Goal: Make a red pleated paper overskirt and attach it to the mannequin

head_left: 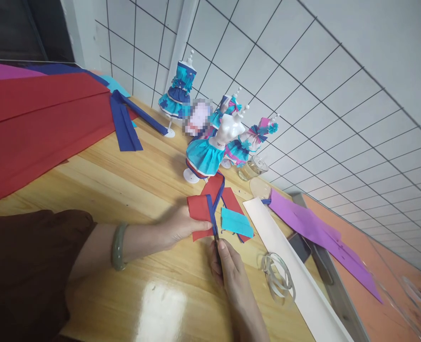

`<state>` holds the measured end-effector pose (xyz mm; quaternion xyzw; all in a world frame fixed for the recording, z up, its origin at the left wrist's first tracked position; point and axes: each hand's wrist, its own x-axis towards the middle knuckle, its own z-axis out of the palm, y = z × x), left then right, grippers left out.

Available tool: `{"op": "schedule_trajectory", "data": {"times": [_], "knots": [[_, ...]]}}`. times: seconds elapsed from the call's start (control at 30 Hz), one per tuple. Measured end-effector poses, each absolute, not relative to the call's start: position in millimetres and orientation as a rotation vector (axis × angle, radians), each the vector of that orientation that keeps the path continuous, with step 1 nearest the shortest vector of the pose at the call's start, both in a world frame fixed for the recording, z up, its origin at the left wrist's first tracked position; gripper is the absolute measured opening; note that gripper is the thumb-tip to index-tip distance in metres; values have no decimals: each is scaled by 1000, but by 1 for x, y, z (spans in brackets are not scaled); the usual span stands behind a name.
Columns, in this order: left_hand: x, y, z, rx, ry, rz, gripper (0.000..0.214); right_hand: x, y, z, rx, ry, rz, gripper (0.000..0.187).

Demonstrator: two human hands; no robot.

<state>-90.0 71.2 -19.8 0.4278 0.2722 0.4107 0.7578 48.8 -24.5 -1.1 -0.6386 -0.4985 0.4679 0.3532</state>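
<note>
My left hand [182, 224] pinches a strip of red crepe paper [198, 207] with a dark blue edging [210, 209]. Dark scissors [216, 237] are in my right hand [228, 261], their blades at the blue edging close to my left fingertips. More red paper with blue trim [234, 202] lies just beyond, and a folded turquoise piece of paper [236, 222] rests on it. Behind these stands a small white mannequin [228, 129] in a turquoise pleated skirt [204, 157].
Several other dressed mannequins, including one in blue [182, 90], stand by the tiled wall. Large red paper [46, 118] covers the left side. On the right are a glass jar [253, 167], rolls of clear tape [277, 275], a white strip [285, 251], purple paper [313, 230] and a phone [299, 247].
</note>
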Motion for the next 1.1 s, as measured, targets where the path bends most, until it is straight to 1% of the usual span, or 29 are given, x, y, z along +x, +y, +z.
{"op": "schedule_trajectory", "data": {"times": [0.47, 0.83, 1.1], "knots": [[-91, 71, -24, 996, 617, 905, 36, 51, -26, -5, -1646, -1278, 1221, 41], [-89, 72, -26, 975, 642, 878, 43, 51, -26, -5, -1696, -1263, 1230, 42], [-90, 72, -27, 965, 649, 854, 40, 52, -26, -6, -1693, -1266, 1224, 41]]}}
